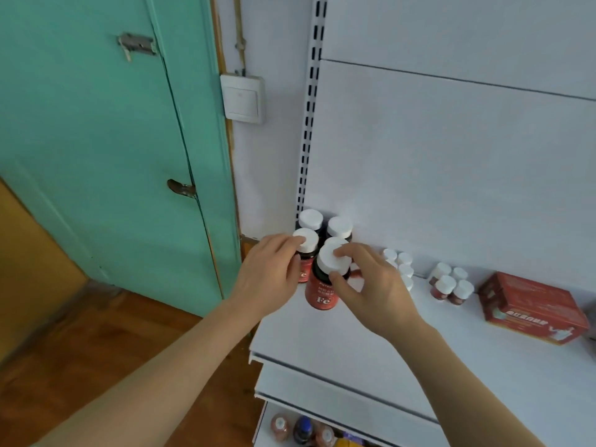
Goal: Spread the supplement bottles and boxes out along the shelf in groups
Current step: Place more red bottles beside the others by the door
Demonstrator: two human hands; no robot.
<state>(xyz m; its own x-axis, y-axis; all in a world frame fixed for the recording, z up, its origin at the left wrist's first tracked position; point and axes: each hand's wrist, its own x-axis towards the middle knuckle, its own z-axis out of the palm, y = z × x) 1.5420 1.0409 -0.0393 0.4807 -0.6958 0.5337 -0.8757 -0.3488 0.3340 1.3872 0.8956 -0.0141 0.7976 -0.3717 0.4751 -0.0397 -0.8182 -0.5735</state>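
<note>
**Iron bottles being set at the shelf's left end**

Both forearms reach up from the bottom of the view to the left end of the white shelf (322, 333). Right hand (371, 285) grasps the front Fe bottle (325, 282), thumb on the side of its white cap and fingertips on top, so that grip is closed round the cap. Left hand (274, 269) curls round the red-labelled bottle (304, 253) just beside it, fingertips on the cap. Two more white-capped bottles (324, 224) stand directly behind, against the back panel, so these four make a tight cluster in the corner.

Further right, partly hidden by the right hand, stand some small white-capped bottles (400, 264); their count is unclear. Next, set apart, comes a group of four small bottles (450, 282), then a red box (532, 306) lying apart again.

Judging from this, most of the sorting looks done: several separate groups already sit along the shelf. What seems left is settling the two held bottles into their cluster, and whatever lies beyond the right edge.
</note>
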